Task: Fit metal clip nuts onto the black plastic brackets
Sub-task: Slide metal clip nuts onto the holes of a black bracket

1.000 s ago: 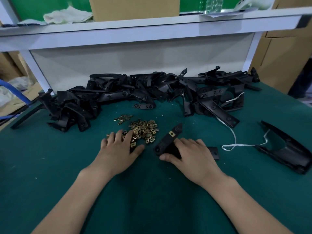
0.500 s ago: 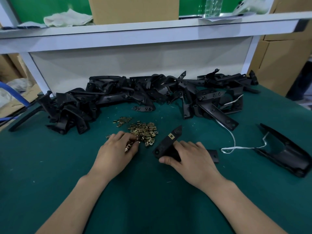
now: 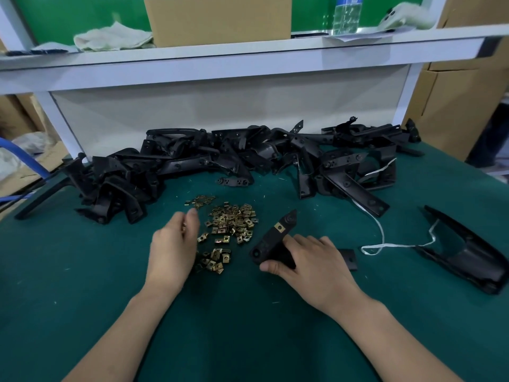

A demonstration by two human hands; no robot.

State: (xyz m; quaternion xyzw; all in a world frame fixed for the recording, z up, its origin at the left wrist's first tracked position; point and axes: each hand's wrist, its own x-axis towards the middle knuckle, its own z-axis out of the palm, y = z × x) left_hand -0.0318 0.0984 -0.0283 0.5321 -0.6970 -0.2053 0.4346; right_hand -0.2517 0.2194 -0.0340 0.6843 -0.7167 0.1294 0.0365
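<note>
A heap of brass-coloured clip nuts (image 3: 232,223) lies on the green mat (image 3: 82,271). My left hand (image 3: 172,245) hovers at the heap's left edge, its fingertips pinching a small clip nut (image 3: 184,226) that is blurred. My right hand (image 3: 311,264) grips a black plastic bracket (image 3: 271,242) lying on the mat, thumb at its near edge. One clip nut (image 3: 280,227) sits on that bracket near its far tip. A long pile of loose black brackets (image 3: 248,161) stretches across the back of the mat.
A large curved black part (image 3: 468,255) lies at the right, with a white strap (image 3: 381,244) trailing from it. A white shelf (image 3: 248,56) overhangs the back, carrying a cardboard box (image 3: 217,20), a cloth (image 3: 113,38) and a bottle (image 3: 347,15). Cardboard boxes (image 3: 457,100) stand at the right.
My left hand has lifted off the heap and drawn slightly left with a clip nut between its fingers. The right hand has stayed on the bracket.
</note>
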